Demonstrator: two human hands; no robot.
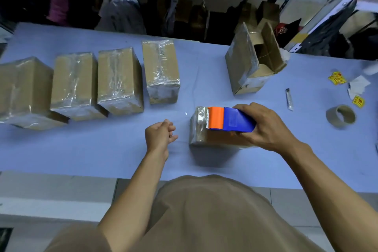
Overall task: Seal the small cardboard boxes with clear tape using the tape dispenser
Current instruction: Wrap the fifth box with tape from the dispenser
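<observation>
A small cardboard box with clear tape on it lies on the light blue table in front of me. My right hand grips the blue and orange tape dispenser, which rests on top of that box with its orange end toward the left. My left hand hovers to the left of the box, fingers loosely curled, holding nothing. Several taped boxes stand in a row across the left of the table.
An open cardboard box stands at the back right. Near the right edge lie an empty tape core, yellow stickers, paper scraps and a small grey strip. Shelves with bags run behind the table.
</observation>
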